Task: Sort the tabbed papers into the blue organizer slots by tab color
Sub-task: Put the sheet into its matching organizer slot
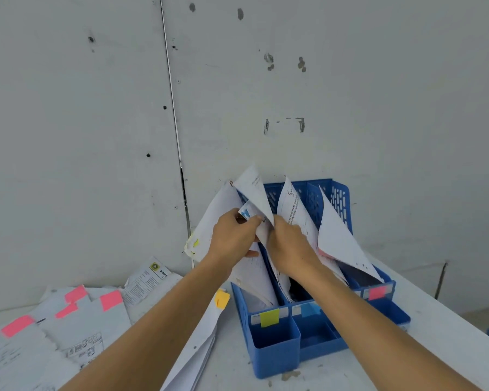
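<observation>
**Arms out toward 12 o'clock: seat the blue tab**

Your arms lead up to both grips at the organizer (pixel 274 348). Your left grip (pixel 233 235) pinches a blue-tabbed sheet (pixel 247 212), thumb against fingers. Your right grip (pixel 291 246) curls into the papers (pixel 294 213) standing in the middle slot (pixel 316 334), the one labelled blue. I'd part that bunch wider, then slide the sheet down edge-first so it can't buckle. The paper is thin and floppy, with splayed corners. The organizer is rigid, perforated plastic. Pink-tabbed sheets (pixel 82 314) lie flat on the desk (pixel 435 314) at 8 o'clock.
</observation>
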